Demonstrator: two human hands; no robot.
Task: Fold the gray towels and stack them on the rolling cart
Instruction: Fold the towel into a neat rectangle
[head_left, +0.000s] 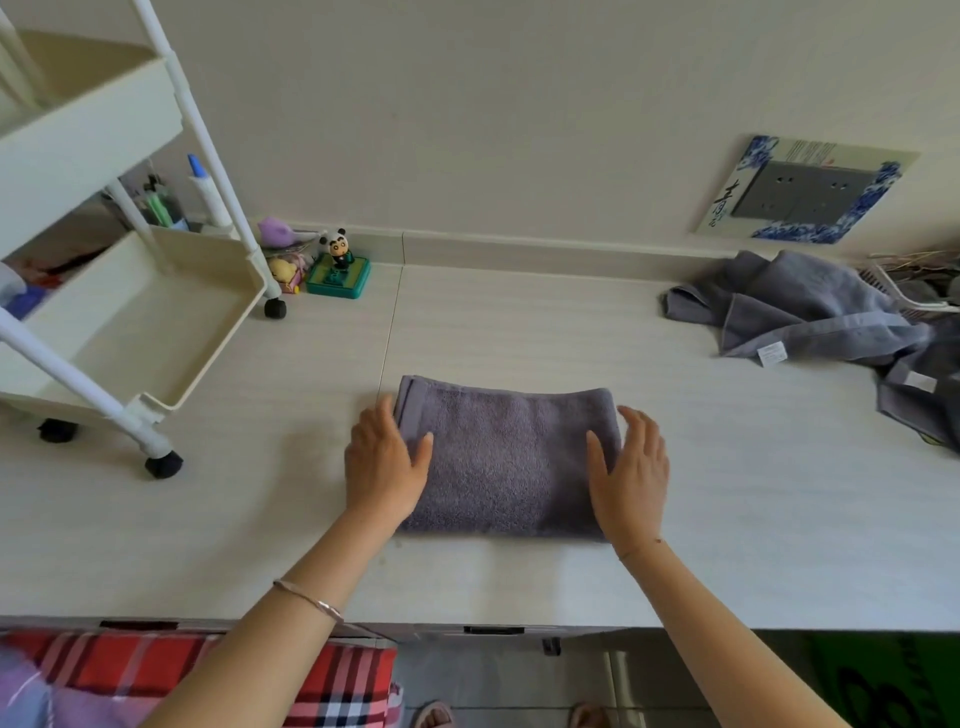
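A wide pale work surface (519, 582) runs across the view and meets a cream wall at the far side. On its left part stands the rolling cart (135, 322), cream trays on white poles with black casters, well apart from the hands. At the far right lies a loose heap of unfolded gray towels (810, 312), crumpled, with white labels showing. It spills off the right edge of the view. In the middle of the surface, close to the near edge, lies the folded gray towel (504, 462), a flat rectangle with its hemmed border along the left side. Both bare forearms reach forward from the bottom of the view, one to each side of it. The left hand (384, 462) lies palm down over the towel's left edge. Its fingers are straight and point away from the body, and its thumb is spread inward onto the cloth. The right hand (634, 467) mirrors it on the right edge, palm down, with fingers straight and together and the thumb stretched inward over the towel. Neither hand is curled round the fabric. Whether the palms press down or only rest lightly cannot be told. On the wall at the upper right is a gray socket panel (810, 195) framed in a blue-and-white pattern. Against the wall beside the cart stands a small panda figure (340, 247) on a green base. A thin bracelet (311, 603) circles the left wrist.
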